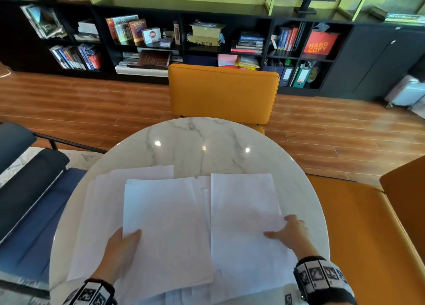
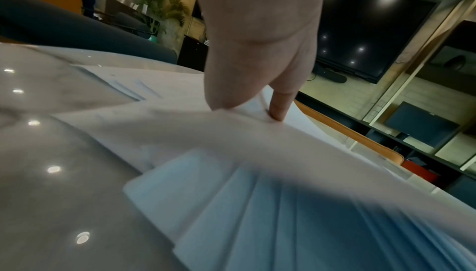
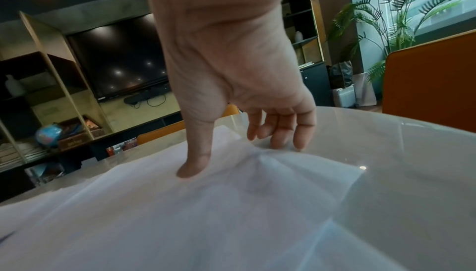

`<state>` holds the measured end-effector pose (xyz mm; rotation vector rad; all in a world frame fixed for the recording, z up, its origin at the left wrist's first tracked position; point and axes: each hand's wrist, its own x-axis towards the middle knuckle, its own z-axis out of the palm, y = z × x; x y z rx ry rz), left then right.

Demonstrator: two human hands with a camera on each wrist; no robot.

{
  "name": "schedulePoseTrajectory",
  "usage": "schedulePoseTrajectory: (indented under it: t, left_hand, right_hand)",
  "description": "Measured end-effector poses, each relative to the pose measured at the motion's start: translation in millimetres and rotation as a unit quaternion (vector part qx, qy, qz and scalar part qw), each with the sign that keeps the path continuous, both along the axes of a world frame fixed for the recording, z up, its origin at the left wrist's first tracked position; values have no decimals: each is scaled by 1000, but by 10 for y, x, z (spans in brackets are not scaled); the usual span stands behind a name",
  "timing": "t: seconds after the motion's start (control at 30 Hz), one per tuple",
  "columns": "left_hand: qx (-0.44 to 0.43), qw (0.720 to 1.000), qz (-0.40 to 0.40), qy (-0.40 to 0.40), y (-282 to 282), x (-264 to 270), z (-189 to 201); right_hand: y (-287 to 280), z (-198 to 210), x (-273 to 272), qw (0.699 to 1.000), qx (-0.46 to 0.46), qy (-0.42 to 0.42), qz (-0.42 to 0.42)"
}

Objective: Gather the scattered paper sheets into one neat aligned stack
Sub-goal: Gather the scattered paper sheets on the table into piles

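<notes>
Left hand point(image 1: 117, 254): lower left, thumb over, fingers point(image 2: 279, 110) under, pinching left sheets point(image 1: 165, 231) to lift.
Right hand point(image 1: 291, 234): lower right, thumb pinning right sheet point(image 1: 243, 212), fingers point(image 3: 280, 133) relaxed on counter point(image 1: 207, 141).

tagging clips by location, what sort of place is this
Probably an office lounge or meeting room. A long black bookshelf holds books and ring binders, a round marble table has orange chairs around it, and a large dark wall screen hangs nearby.

"HARD COPY" on red cover point(image 1: 320, 43), other shelf titles likely unreadable
</notes>
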<state>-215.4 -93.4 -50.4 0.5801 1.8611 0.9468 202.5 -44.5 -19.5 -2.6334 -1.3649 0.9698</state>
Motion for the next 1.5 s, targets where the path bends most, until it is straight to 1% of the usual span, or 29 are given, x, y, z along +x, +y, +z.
schedulePoseTrajectory:
  t: [0.1, 0.27, 0.4, 0.53, 0.67, 0.77, 0.83, 0.87, 1.0, 1.07, 1.17, 1.23, 1.27, 1.37, 1.43, 1.5]
  left_hand:
    - [4, 1000, 11, -4, -34, 10, 25]
    - [-1, 999, 13, -41, -67, 34, 139]
    - [-22, 998, -9, -52, -57, -6, 193]
    - [-42, 997, -35, -52, -42, -12, 227]
    - [-35, 997, -50, -43, -54, 0, 255]
    - [-36, 997, -63, -37, -41, -16, 252]
    - [-39, 996, -73, -35, -37, -36, 260]
    - [-42, 996, -78, -33, -35, -43, 265]
    - [-52, 994, -89, -30, -25, -54, 262]
    - [-59, 993, -94, -35, -28, -67, 267]
    - [-71, 990, -113, -34, -28, -79, 280]
    - [-71, 990, -122, -29, -33, -59, 321]
    - [-69, 989, -127, -23, -32, -47, 339]
    - [-76, 990, -117, -25, -21, 0, 432]
    - [-100, 989, -98, -42, 5, 38, 482]
    - [-104, 990, -77, -63, 23, 63, 515]
  right_hand:
    - [-68, 1, -98, 999, 31, -32, 6]
    - [-97, -48, -152, 999, 44, 24, -17]
    - [-93, -40, -127, 998, 24, 59, -2]
    - [-129, -74, -31, 992, 75, 105, -15]
    - [-185, -38, 140, 980, 121, 151, -42]
    - [-218, 49, 283, 959, 153, 222, -90]
    - [-219, 113, 349, 929, 171, 300, -134]
    - [-208, 118, 373, 915, 177, 333, -142]
    - [-175, 306, 202, 865, 200, 439, -142]
    - [-143, 374, 27, 839, 192, 490, -142]
    - [-85, 319, -243, 817, 164, 538, -127]
    - [-38, 272, -408, 817, 152, 544, -115]
    - [-19, 236, -487, 822, 143, 541, -105]
    - [-12, 135, -769, 855, 100, 506, -56]
    - [-50, 52, -985, 877, 69, 476, -2]
    - [-116, -33, -1213, 893, 49, 445, 42]
